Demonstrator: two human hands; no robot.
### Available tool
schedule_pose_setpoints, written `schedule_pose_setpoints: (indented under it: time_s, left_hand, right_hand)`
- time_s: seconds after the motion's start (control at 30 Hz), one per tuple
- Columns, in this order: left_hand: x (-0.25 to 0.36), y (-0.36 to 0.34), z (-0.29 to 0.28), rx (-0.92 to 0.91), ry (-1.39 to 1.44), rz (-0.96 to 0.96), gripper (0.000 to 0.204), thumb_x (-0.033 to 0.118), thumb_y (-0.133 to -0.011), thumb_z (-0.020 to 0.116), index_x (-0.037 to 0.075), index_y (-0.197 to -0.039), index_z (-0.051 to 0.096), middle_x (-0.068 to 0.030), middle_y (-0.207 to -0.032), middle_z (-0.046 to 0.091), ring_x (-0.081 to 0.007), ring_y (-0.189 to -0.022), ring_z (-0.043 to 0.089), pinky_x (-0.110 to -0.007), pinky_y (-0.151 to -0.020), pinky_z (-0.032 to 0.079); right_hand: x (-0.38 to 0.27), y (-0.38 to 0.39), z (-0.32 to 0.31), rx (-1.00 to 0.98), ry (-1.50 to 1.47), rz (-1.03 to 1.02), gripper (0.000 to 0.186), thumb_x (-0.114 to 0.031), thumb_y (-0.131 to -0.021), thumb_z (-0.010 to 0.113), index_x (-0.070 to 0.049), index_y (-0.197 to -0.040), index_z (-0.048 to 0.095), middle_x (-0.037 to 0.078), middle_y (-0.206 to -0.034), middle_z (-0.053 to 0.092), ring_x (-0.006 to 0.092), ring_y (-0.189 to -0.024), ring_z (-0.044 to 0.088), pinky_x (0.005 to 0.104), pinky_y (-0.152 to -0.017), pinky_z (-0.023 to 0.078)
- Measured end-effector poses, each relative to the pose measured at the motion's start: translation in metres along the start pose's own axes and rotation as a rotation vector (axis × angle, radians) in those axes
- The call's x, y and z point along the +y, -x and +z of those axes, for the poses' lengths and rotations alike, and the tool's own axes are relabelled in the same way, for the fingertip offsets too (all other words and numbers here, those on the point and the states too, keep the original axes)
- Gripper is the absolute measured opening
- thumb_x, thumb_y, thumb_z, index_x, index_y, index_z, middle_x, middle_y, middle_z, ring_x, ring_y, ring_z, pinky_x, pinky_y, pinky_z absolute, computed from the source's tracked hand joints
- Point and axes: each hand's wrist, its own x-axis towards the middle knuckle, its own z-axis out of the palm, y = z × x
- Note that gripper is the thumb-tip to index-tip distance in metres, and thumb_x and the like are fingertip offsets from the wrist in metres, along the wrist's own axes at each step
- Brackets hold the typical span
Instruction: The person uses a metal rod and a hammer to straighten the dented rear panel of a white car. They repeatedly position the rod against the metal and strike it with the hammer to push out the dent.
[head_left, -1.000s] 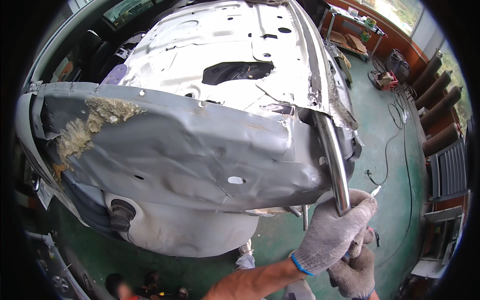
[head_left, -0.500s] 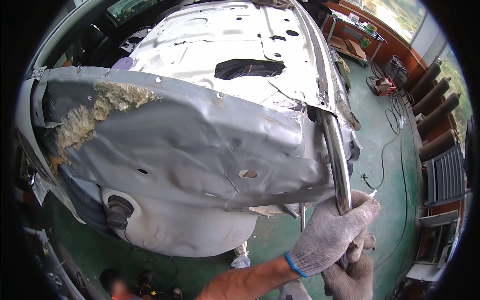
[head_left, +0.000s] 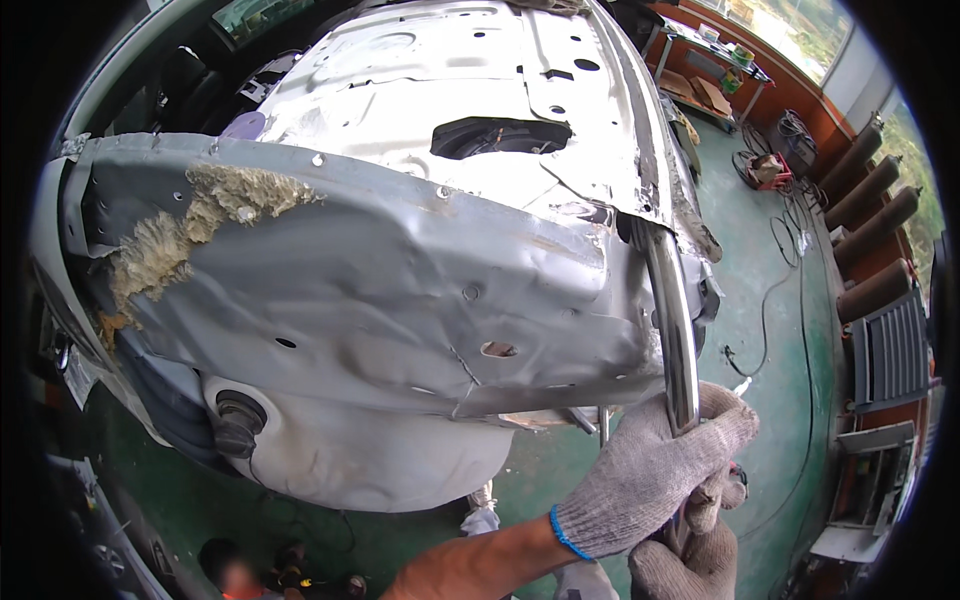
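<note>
A shiny metal pipe point(head_left: 676, 330) slants down at the right of a dented car body. Its upper end goes in at the corner under the body's light metal panel point(head_left: 365, 120). My left hand point(head_left: 660, 465), in a grey knit glove with a blue cuff, is wrapped round the pipe's lower part. Just below it, my right hand point(head_left: 700, 570), gloved alike, is closed round the pipe's lower end; its fingers are partly hidden. The crumpled grey side panel point(head_left: 380, 270) beside the pipe carries a patch of tan foam point(head_left: 235, 190).
A whitish tank-like part point(head_left: 370, 460) hangs under the panel. Another person point(head_left: 235, 570) is low at the bottom left. On the green floor at right lie hoses point(head_left: 805, 350); gas cylinders point(head_left: 878, 226) and a workbench point(head_left: 710, 45) stand by the wall.
Both my hands have shifted slightly left, with the pipe's lower end tilting the same way. The grip on the pipe is unchanged.
</note>
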Motion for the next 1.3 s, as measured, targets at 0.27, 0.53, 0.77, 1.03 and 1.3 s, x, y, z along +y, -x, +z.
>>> schedule_pose_setpoints:
  time_s: [0.27, 0.53, 0.77, 1.03, 1.3]
  left_hand:
    - [0.016, 0.003, -0.009, -0.063, 0.061, -0.059, 0.031, 0.025, -0.107, 0.07, -0.001, -0.122, 0.06, 0.0001, -0.073, 0.059, -0.01, -0.057, 0.061, -0.036, -0.077, 0.062]
    - [0.007, -0.007, -0.015, -0.102, -0.006, -0.025, 0.023, 0.022, -0.105, 0.072, 0.001, -0.106, 0.063, -0.0003, -0.072, 0.06, -0.0088, -0.054, 0.062, -0.027, -0.062, 0.059]
    - [0.013, -0.005, -0.005, 0.009, -0.065, -0.013, 0.019, 0.017, -0.106, 0.069, 0.0, -0.108, 0.062, -0.0014, -0.066, 0.06, -0.0095, -0.05, 0.058, -0.027, -0.051, 0.051]
    - [0.01, -0.003, -0.013, -0.045, -0.001, -0.033, 0.022, 0.017, -0.103, 0.072, -0.002, -0.107, 0.061, -0.0026, -0.07, 0.058, -0.0087, -0.052, 0.057, -0.028, -0.055, 0.055]
    - [0.008, -0.003, -0.012, -0.002, -0.113, 0.053, 0.023, 0.021, -0.107, 0.069, 0.0, -0.114, 0.062, -0.0008, -0.071, 0.062, -0.0107, -0.055, 0.062, -0.037, -0.079, 0.064]
  right_hand:
    - [-0.01, 0.002, 0.017, 0.033, -0.03, -0.009, 0.048, -0.015, -0.101, 0.072, 0.002, -0.142, 0.057, -0.001, -0.088, 0.062, 0.0065, -0.062, 0.054, 0.0245, -0.053, 0.043]
    - [0.008, -0.012, 0.012, 0.108, -0.052, -0.089, 0.039, -0.015, -0.098, 0.074, 0.0, -0.132, 0.063, -0.001, -0.081, 0.063, 0.0073, -0.06, 0.055, 0.0248, -0.051, 0.042]
    - [0.009, -0.02, 0.001, -0.028, -0.086, -0.073, 0.017, -0.013, -0.099, 0.072, -0.007, -0.111, 0.062, -0.002, -0.077, 0.058, 0.0084, -0.057, 0.052, 0.0256, -0.051, 0.041]
    - [0.009, -0.014, 0.009, 0.038, 0.046, -0.053, 0.019, -0.016, -0.099, 0.073, -0.006, -0.113, 0.063, -0.003, -0.078, 0.06, 0.0082, -0.057, 0.053, 0.0267, -0.05, 0.041]
    - [0.014, -0.017, 0.011, 0.033, -0.03, -0.047, 0.023, -0.018, -0.101, 0.074, -0.006, -0.118, 0.064, -0.002, -0.08, 0.061, 0.0072, -0.059, 0.054, 0.0257, -0.051, 0.042]
